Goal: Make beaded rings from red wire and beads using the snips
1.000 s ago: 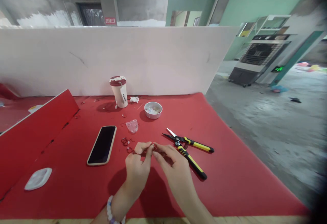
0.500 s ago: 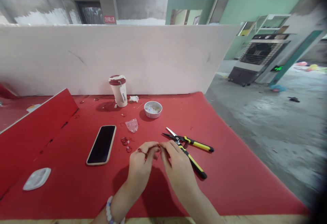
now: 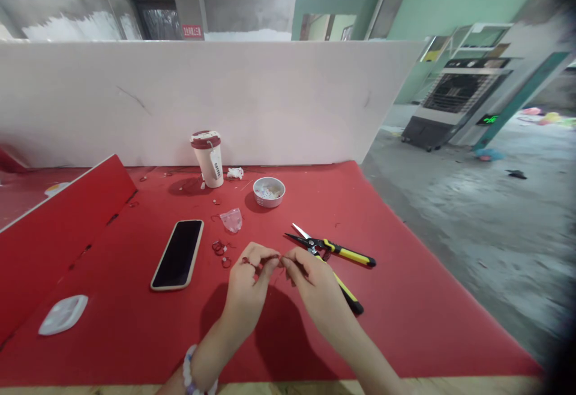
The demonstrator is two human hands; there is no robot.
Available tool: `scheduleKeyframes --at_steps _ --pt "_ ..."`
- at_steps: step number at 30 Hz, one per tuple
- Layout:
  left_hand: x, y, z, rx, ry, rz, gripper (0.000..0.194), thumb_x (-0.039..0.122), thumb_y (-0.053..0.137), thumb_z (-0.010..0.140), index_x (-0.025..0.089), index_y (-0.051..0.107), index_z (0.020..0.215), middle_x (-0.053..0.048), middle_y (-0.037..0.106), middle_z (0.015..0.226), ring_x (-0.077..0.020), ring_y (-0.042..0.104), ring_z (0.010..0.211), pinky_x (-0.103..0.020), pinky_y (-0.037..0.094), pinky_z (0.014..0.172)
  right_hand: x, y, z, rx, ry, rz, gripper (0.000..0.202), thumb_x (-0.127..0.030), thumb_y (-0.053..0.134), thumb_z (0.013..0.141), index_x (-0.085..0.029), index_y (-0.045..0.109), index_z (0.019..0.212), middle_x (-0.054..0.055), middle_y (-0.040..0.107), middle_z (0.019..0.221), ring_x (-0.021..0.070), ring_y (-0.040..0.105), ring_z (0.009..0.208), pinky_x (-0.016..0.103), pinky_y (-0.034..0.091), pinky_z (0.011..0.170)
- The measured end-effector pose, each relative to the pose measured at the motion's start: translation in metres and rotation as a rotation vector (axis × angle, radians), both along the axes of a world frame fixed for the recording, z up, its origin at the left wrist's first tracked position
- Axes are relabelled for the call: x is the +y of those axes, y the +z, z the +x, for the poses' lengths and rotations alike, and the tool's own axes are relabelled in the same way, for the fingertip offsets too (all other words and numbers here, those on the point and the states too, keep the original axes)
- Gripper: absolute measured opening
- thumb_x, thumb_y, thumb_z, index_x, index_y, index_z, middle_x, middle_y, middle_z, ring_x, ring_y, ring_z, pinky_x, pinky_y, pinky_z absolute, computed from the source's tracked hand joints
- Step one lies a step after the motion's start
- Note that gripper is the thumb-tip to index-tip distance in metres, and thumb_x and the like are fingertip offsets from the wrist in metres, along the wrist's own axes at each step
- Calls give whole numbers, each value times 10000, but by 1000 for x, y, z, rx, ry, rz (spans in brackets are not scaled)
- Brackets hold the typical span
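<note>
My left hand (image 3: 247,290) and my right hand (image 3: 315,287) meet fingertip to fingertip above the red table (image 3: 405,299). Between them they pinch a thin red cord (image 3: 276,258), too small to make out in detail. A red ring sits on a finger of my left hand. Black scissors with yellow handles (image 3: 335,257) lie open just right of my right hand. Several small red rings (image 3: 220,251) lie on the felt just left of my left hand.
A phone (image 3: 177,254) lies face up to the left. Behind stand a lidded cup (image 3: 208,158), a white bowl of small beads (image 3: 269,192) and a small clear bag (image 3: 233,220). A white lid (image 3: 63,314) lies far left by a raised red divider (image 3: 58,221). A white partition closes the back; the table's right edge drops to concrete floor.
Both hands have shifted slightly right and away from me, staying pinched together on the cord. The other objects have not moved on the table.
</note>
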State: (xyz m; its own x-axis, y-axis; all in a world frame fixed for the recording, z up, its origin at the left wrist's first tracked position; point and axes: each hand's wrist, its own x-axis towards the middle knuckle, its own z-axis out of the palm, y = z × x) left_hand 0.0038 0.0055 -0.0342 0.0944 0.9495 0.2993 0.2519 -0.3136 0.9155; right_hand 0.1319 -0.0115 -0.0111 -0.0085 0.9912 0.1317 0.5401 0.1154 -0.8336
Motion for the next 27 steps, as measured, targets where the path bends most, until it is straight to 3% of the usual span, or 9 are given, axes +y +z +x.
scheduleKeyframes --at_steps 13,19,21,24,27 --pt "-2 3 1 23 -65 2 176 238 455 857 200 582 742 -16 545 728 -154 525 674 -265 411 642 -2 -17 1 -426 -61 405 256 -89 343 841 -218 423 635 10 525 603 150 443 518 256 277 502" --pt "-1 3 0 -117 -169 -213 213 355 468 854 191 560 753 35 428 605 -121 405 538 -241 354 543 -1 -18 5 -370 -23 315 265 -131 341 885 -214 455 660 13 546 636 155 489 547 252 330 503" --pt "1 1 1 -99 -112 -234 194 335 471 847 190 558 752 36 428 607 -121 398 544 -240 342 543 -2 -18 6 -350 -17 321 215 -163 359 901 -201 508 751 34 579 720 166 537 613 260 391 540" --pt "3 -1 3 -79 -33 -233 153 283 474 829 190 548 732 26 462 641 -124 417 577 -242 340 561 -5 -18 9 -370 73 469 181 -150 423 867 -162 539 1005 112 604 976 210 591 854 309 471 704" --pt "4 -2 4 -128 -87 -258 122 259 481 814 188 541 734 27 476 651 -119 425 577 -238 345 560 -7 -17 10 -384 148 488 199 -141 422 864 -187 569 990 104 628 983 209 606 860 319 488 729"
